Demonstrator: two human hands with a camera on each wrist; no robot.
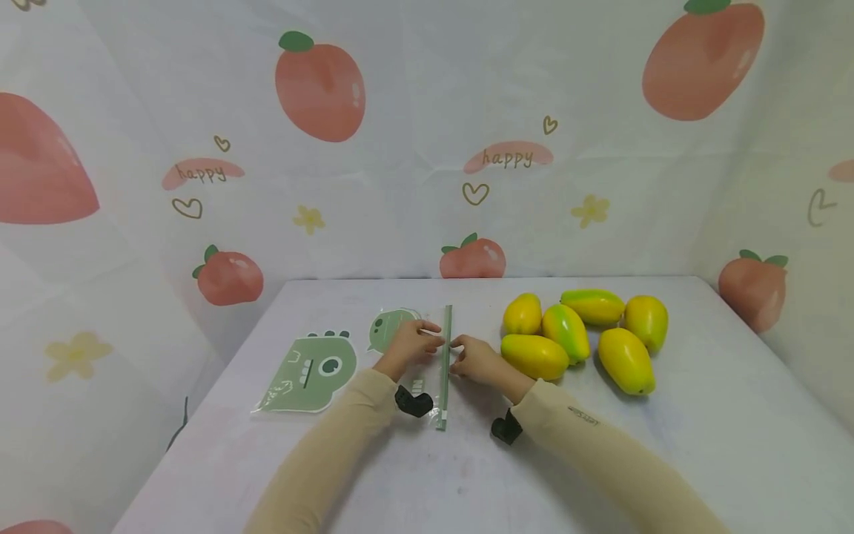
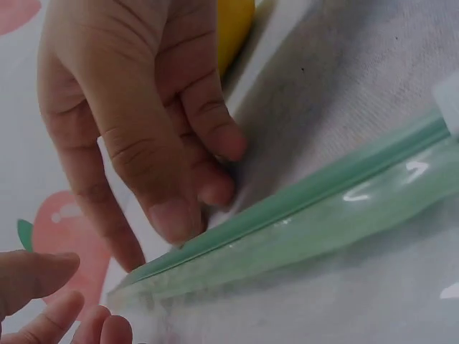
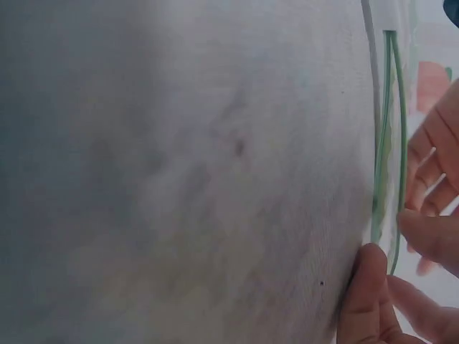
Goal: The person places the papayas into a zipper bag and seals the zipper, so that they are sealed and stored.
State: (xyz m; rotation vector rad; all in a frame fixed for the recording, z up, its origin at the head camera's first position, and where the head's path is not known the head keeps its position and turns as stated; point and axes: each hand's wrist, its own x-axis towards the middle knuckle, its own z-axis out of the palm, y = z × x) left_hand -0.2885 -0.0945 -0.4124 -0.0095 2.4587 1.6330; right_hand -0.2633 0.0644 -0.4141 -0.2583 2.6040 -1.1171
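A clear plastic zip bag with a green dinosaur print lies in the middle of the table, its green zip strip (image 1: pixel 445 393) toward the right. The left wrist view shows the green strip (image 2: pixel 301 190) up close; in the right wrist view two green lines (image 3: pixel 402 129) stand apart along it. My left hand (image 1: pixel 414 343) is over the printed side, thumb and fingers apart, fingertips at the strip. Facing it, my right hand (image 1: pixel 482 362) has its thumb and forefinger spread, their tips right at the strip's other side.
A second dinosaur bag (image 1: pixel 313 374) lies flat on the left of the table. Several yellow-green mangoes (image 1: pixel 565 332) are grouped on the right, one just behind the right hand. A printed cloth (image 1: pixel 407 215) hangs along the table's back edge.
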